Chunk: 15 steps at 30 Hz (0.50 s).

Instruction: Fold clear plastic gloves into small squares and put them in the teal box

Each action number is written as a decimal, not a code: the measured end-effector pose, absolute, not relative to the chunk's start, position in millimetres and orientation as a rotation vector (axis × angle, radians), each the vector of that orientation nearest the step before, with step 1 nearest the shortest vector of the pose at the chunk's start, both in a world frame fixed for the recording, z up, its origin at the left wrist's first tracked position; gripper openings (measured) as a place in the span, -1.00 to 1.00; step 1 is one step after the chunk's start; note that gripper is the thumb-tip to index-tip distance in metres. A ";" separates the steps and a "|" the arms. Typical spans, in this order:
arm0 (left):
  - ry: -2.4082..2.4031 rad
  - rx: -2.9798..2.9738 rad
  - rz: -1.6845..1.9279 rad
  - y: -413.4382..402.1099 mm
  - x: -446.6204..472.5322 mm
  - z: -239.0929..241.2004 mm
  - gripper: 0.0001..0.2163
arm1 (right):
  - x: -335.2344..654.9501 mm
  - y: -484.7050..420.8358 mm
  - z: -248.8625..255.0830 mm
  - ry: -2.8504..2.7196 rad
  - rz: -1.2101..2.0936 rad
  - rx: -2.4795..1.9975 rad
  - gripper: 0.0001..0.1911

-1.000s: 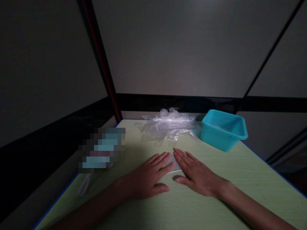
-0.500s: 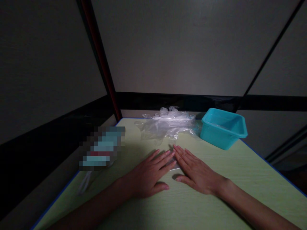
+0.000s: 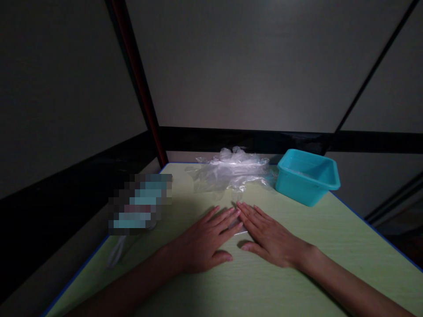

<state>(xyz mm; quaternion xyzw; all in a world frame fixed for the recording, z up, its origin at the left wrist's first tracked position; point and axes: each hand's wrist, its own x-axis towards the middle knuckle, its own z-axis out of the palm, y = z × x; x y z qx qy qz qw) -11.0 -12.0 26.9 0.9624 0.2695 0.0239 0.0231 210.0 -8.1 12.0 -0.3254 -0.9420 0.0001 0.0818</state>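
Palm down, my left hand (image 3: 208, 240) lies with its fingers stretched out and spread. My right hand (image 3: 269, 237) is also flat, fingers long and thumb apart, its fingertips meeting those of the left. Under the fingers of both hands is a thin clear plastic piece (image 3: 240, 228); only a small part with a pale front edge shows, and the rest is covered. Just beyond the fingertips sits a crumpled heap of clear plastic bags (image 3: 231, 169).
A turquoise plastic tub (image 3: 300, 189) stands at the table's back right. On the left lies a blurred-out item (image 3: 142, 202) with a white loop (image 3: 116, 255) by it. The pale green table (image 3: 238, 290) has a blue edge, with wall panels (image 3: 244, 66) behind.
The right hand's fingertips have shifted very slightly left and toward me. My left hand, the bags and the tub look unmoved.
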 end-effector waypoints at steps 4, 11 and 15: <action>0.846 2.941 0.048 -12.6 -11.5 26.6 -0.38 | 210.3 -7.9 11.9 -2.814 0.042 -0.955 -0.28; 0.819 2.855 0.044 -11.4 -12.6 26.4 -0.39 | 210.6 -7.2 12.4 -2.860 0.123 -0.976 -0.28; 0.814 2.839 0.043 -11.3 -13.3 25.1 -0.40 | 211.3 -6.9 11.7 -2.852 0.134 -0.969 -0.29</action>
